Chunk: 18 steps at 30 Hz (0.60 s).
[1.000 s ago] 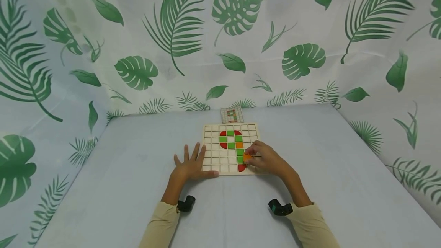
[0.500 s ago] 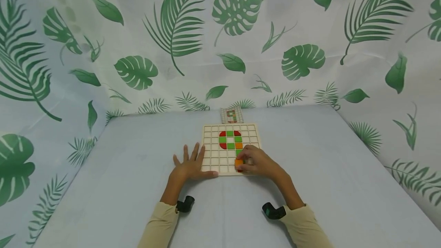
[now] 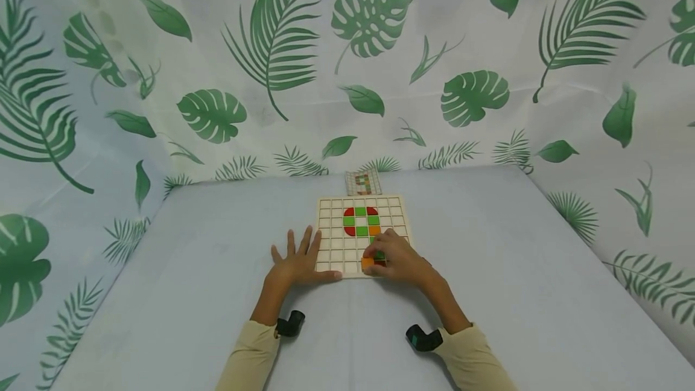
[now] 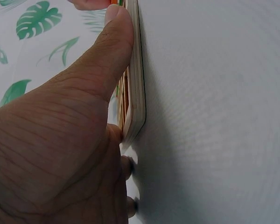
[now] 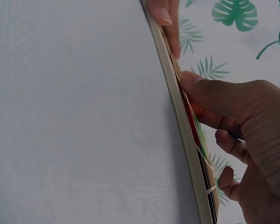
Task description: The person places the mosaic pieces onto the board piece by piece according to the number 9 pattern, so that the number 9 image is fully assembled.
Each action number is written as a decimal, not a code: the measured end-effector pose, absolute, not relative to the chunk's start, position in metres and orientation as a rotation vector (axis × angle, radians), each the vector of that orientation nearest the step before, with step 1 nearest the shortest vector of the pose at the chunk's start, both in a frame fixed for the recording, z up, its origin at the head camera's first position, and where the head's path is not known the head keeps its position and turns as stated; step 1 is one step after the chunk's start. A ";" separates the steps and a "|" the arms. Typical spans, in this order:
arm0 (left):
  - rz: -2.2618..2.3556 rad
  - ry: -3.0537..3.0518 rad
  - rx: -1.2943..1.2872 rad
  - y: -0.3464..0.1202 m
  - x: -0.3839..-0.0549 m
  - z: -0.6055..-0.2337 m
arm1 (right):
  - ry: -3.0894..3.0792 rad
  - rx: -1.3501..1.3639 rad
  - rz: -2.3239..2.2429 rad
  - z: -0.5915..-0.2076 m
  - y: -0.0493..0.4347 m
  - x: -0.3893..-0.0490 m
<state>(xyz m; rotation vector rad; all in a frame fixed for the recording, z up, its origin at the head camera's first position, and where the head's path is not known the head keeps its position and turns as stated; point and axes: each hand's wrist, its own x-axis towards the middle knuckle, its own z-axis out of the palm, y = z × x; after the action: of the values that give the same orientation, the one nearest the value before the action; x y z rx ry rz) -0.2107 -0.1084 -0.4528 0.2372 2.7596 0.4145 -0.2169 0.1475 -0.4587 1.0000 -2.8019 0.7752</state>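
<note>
A wooden grid board (image 3: 336, 243) lies on the table, with red, green and orange tiles set in some of its squares. Between thumb and fingers my right hand (image 3: 399, 260) pinches an orange tile (image 3: 367, 263) at the board's front row, left of a red tile (image 3: 380, 263). My left hand (image 3: 295, 267) rests at the board's front left corner with its fingers spread. In the left wrist view, the left thumb (image 4: 113, 35) lies along the board's edge. The right hand partly covers the lower tiles in the head view.
Behind the board a small pattern card (image 3: 362, 182) shows a similar coloured figure on a grid. A pale cloth covers the table (image 3: 228, 228), and a leaf-printed curtain (image 3: 304, 131) stands at the back and sides.
My right hand has moved left and toward the front of the board with the orange tile, from beside the green tiles to the front row. The left hand stays in place.
</note>
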 end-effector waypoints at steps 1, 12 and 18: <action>0.414 2.760 0.239 -0.109 -0.211 -0.455 | -2.798 0.998 0.776 -0.459 0.147 -0.216; 0.386 2.760 0.235 -0.105 -0.207 -0.446 | -2.797 0.992 0.757 -0.458 0.142 -0.212; 0.378 2.772 0.244 -0.105 -0.206 -0.444 | -2.806 0.996 0.733 -0.459 0.142 -0.213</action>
<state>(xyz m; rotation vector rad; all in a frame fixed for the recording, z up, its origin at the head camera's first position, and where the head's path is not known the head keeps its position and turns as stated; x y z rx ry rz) -0.2060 -0.1049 -0.4440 0.2438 2.7719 0.3780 -0.2134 0.1417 -0.4587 0.9959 -2.8057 0.7325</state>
